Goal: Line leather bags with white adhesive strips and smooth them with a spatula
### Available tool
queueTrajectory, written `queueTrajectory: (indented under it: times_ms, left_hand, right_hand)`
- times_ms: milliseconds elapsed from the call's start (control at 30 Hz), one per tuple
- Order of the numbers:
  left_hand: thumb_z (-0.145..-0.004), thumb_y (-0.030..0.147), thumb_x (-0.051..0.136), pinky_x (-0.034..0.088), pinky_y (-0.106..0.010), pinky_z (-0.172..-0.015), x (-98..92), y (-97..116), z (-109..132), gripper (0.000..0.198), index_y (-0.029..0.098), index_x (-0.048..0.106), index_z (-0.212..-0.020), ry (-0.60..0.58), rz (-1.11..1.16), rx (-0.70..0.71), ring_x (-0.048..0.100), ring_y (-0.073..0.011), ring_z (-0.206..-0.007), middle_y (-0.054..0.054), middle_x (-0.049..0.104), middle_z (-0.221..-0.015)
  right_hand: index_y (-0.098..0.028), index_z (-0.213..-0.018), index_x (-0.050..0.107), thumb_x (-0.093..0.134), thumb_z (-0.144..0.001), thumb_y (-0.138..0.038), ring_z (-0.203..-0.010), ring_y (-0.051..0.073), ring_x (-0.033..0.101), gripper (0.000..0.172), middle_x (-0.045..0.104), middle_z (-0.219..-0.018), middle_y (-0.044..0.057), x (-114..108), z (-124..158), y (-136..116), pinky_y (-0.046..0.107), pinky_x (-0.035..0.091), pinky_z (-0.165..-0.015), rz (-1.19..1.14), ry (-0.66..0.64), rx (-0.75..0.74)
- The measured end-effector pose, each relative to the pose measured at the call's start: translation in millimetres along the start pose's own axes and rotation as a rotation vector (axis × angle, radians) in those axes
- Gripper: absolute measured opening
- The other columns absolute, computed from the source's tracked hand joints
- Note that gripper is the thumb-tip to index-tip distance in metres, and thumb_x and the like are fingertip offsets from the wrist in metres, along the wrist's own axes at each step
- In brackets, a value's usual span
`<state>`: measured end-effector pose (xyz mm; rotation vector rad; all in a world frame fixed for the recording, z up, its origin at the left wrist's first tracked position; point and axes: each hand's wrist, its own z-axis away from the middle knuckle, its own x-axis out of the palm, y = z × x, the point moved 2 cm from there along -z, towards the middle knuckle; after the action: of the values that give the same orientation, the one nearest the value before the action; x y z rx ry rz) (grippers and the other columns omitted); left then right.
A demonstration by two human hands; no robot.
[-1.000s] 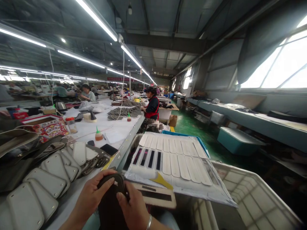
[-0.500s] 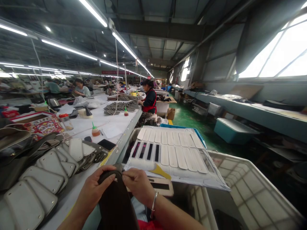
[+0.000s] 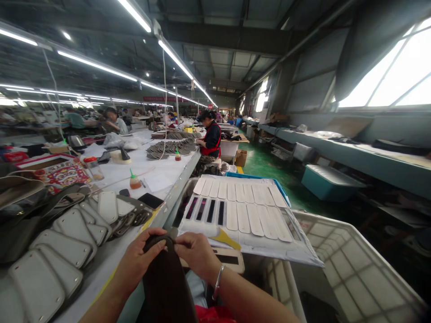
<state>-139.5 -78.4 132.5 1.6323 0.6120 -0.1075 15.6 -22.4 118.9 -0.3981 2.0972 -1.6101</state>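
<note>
A dark, leather-like strip (image 3: 168,287) with a rounded top end hangs in front of my body. My left hand (image 3: 138,260) grips that end from the left, its thumb lying across the near face. From the other side my right hand (image 3: 198,256) pinches the edge, fingers bent together; a bracelet circles this wrist. A small greyish piece (image 3: 173,232) shows between the two hands, and I cannot make out what it is. Just beyond my right hand, a cloth-covered board (image 3: 286,255) carries rows of pale rounded strips (image 3: 240,217), with a yellow piece (image 3: 226,239) at its near edge.
Overlapping pale plates (image 3: 37,278) with rivets cover the table's left side. A phone (image 3: 150,200) and a glue bottle (image 3: 134,181) stand near its edge. White plastic crates (image 3: 350,229) sit under and beside the board. A co-worker in a red apron (image 3: 213,141) stands farther along the table.
Both hands keep their hold on the strip's rounded end, with the fingers shifting only slightly. The left thumb covers more of a small bright spot there. The whole view has moved a little.
</note>
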Motion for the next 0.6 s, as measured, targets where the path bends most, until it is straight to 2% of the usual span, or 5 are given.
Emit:
queueTrajectory:
  times_ms: [167,333,600]
  left_hand:
    - [-0.073,0.045,0.058,0.049,-0.031,-0.073,0.2,0.7,1.1,0.036,0.019,0.057,-0.098,-0.017,0.071,-0.039,0.062,-0.0213,-0.081,-0.003,0.066,-0.088]
    - [-0.072,0.045,0.058,0.050,-0.028,-0.068,-0.4,0.3,2.4,0.036,0.020,0.056,-0.098,-0.082,0.127,-0.070,0.062,-0.0201,-0.077,-0.002,0.067,-0.085]
    - [-0.073,0.040,0.060,0.049,-0.029,-0.075,-3.4,1.5,2.1,0.031,0.020,0.056,-0.095,-0.082,0.142,-0.034,0.060,-0.0208,-0.086,-0.003,0.063,-0.096]
  right_hand:
    - [-0.017,-0.071,0.070,0.054,-0.073,-0.019,-0.062,0.011,0.050,0.016,0.058,-0.064,-0.001,-0.9,-0.6,2.6,0.020,0.040,-0.057,-0.008,-0.012,0.017]
    - [-0.016,-0.070,0.069,0.056,-0.073,-0.018,-0.059,0.010,0.048,0.014,0.055,-0.061,-0.002,-1.3,-0.1,-0.6,0.020,0.038,-0.057,-0.079,-0.058,0.002]
    - [-0.016,-0.067,0.067,0.055,-0.071,-0.016,-0.059,0.009,0.046,0.012,0.053,-0.061,-0.003,-0.3,0.8,-2.6,0.019,0.036,-0.056,-0.019,-0.020,-0.031]
